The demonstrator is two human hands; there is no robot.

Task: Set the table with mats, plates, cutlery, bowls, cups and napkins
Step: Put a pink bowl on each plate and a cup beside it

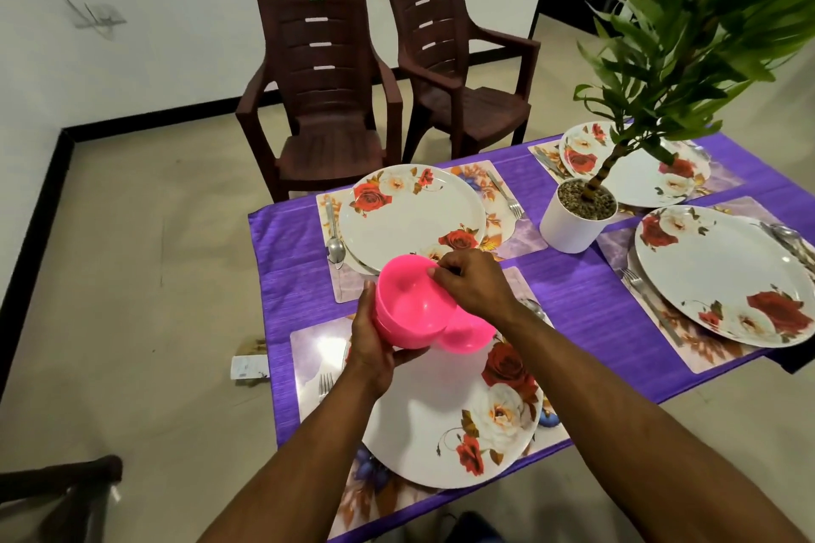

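A stack of pink plastic bowls (408, 309) is held above the near place setting. My left hand (372, 344) grips the stack from below and on its left side. My right hand (467, 282) pinches the rim of the top bowl. One more pink bowl (467, 337) sits on the table just behind the near floral plate (445, 428). Floral plates lie on patterned mats: one at the far left (410, 214), one at the right (723, 273), one at the far right (635, 165). A spoon (335, 247) and forks (507, 194) flank the plates.
A purple cloth (586, 300) covers the table. A white pot with a tall green plant (573, 218) stands mid-table between the settings. Two brown plastic chairs (322, 97) stand beyond the far edge. A paper scrap (249, 366) lies on the floor at the left.
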